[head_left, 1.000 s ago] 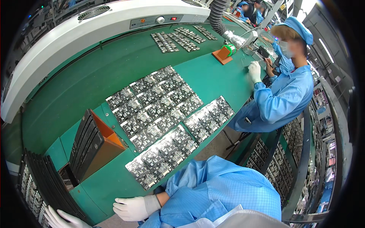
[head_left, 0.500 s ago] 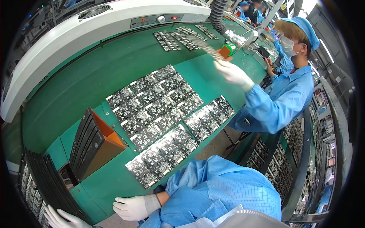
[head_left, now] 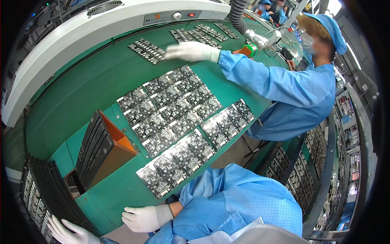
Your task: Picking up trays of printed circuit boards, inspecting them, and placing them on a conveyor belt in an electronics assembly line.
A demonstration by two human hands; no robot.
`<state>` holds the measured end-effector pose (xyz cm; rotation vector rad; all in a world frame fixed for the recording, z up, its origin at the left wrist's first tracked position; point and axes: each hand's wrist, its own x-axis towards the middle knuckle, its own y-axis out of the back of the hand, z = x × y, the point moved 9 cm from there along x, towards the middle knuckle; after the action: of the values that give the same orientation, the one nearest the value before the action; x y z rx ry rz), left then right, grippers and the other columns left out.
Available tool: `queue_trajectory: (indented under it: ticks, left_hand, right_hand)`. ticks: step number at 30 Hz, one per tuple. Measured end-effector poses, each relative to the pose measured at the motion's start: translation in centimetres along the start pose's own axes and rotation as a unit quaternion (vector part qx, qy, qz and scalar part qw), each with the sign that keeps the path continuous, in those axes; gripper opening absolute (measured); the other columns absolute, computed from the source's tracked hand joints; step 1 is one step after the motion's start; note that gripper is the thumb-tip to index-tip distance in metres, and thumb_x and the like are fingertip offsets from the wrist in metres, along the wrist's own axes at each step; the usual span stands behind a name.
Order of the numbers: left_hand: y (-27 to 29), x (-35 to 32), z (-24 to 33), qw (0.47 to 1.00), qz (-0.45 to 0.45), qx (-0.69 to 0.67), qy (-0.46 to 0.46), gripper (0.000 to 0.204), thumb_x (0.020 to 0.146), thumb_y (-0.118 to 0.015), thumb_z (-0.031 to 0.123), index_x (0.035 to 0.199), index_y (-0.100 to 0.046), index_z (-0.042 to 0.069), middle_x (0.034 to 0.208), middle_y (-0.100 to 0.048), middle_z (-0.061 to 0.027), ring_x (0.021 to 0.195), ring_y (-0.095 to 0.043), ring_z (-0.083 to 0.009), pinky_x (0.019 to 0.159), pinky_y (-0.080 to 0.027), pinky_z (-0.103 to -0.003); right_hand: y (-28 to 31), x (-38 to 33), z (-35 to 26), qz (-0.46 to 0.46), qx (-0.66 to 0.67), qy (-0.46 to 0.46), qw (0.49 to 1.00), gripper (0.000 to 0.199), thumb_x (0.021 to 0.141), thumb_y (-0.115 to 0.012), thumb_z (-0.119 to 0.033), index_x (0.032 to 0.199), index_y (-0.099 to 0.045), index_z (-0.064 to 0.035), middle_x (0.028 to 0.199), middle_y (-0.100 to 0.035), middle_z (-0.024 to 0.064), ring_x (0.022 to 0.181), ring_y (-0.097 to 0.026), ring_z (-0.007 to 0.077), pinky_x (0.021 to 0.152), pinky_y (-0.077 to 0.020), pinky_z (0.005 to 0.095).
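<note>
My left hand (head_left: 70, 233), in a white glove, is open with its fingers apart. It lies beside the upright circuit boards (head_left: 34, 199) at the lower left, against the black slotted rack (head_left: 61, 195). My right hand (head_left: 144, 218), also gloved, rests at the bench's near edge. Its fingers point left, loosely stretched, and nothing shows in them. Ahead of it, panels of circuit boards (head_left: 174, 160) lie flat in rows on the green bench (head_left: 109, 203). Another board panel (head_left: 225, 124) lies to their right.
A co-worker's gloved hand (head_left: 193, 51) reaches over the bench near a board panel (head_left: 147, 51). More panels (head_left: 207, 38) lie behind. An orange and black holder (head_left: 99, 152) stands at left. A white hooded unit (head_left: 65, 44) spans the back. Racked boards (head_left: 300, 175) stand at right.
The co-worker's hand has swung left across the bench, and the panel it carried now lies at the back, out of its grasp. My hands have hardly moved; the view has shifted slightly.
</note>
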<state>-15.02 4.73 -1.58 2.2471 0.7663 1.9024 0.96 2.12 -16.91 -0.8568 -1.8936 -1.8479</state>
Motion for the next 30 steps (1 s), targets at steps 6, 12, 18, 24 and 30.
queue_trajectory:
  ticks: [6,12,18,24,30]
  left_hand:
    - [-1.6,-2.4,-2.8,0.999,-0.038,0.024,-0.029,0.03,0.105,-0.053,0.011,0.126,-0.068,-0.004,0.132,-0.069,-0.0159,0.127,-0.063,-0.0379,0.108,-0.047,-0.047]
    - [-1.6,-1.5,-1.7,0.999,-0.041,0.028,-0.02,0.03,0.105,-0.055,0.011,0.127,-0.069,-0.004,0.131,-0.07,-0.0164,0.125,-0.063,-0.0383,0.107,-0.046,-0.048]
    - [0.7,1.2,1.5,1.0,0.007,0.005,-0.009,0.024,0.104,-0.062,0.021,0.114,-0.072,0.002,0.116,-0.074,-0.0149,0.112,-0.068,-0.0394,0.099,-0.049,-0.052]
    - [0.8,1.2,1.4,1.0,0.009,-0.003,-0.005,0.024,0.104,-0.062,0.022,0.113,-0.073,0.002,0.116,-0.075,-0.0148,0.112,-0.069,-0.0387,0.098,-0.049,-0.051]
    - [0.9,1.1,1.2,1.0,0.013,0.015,-0.008,0.024,0.105,-0.062,0.023,0.113,-0.073,0.003,0.115,-0.075,-0.0138,0.111,-0.069,-0.0384,0.097,-0.05,-0.05]
  right_hand:
    - [-0.4,0.1,-0.2,-0.01,0.0,0.002,1.0,0.036,0.086,-0.056,-0.027,0.101,-0.073,0.0009,0.119,-0.065,0.021,0.116,-0.06,0.0354,0.109,-0.0454,0.053]
    - [-0.8,-0.2,-0.2,-0.004,-0.007,0.0,1.0,0.036,0.086,-0.056,-0.028,0.102,-0.072,0.0009,0.119,-0.065,0.0218,0.115,-0.06,0.0365,0.109,-0.0454,0.0541]
    - [-0.5,-0.1,0.0,-0.026,0.001,-0.007,1.0,0.033,0.087,-0.056,-0.024,0.106,-0.072,-0.0014,0.124,-0.065,0.019,0.119,-0.061,0.0333,0.113,-0.0438,0.0496]
    - [-0.8,-0.2,-0.3,-0.013,-0.006,-0.021,1.0,0.032,0.086,-0.057,-0.023,0.105,-0.072,-0.0016,0.124,-0.065,0.0178,0.119,-0.061,0.0332,0.114,-0.0431,0.0492]
    - [-1.0,-0.2,-0.4,-0.019,0.0,-0.018,1.0,0.032,0.086,-0.057,-0.023,0.104,-0.072,-0.001,0.123,-0.065,0.0179,0.118,-0.061,0.0332,0.114,-0.0431,0.0489]
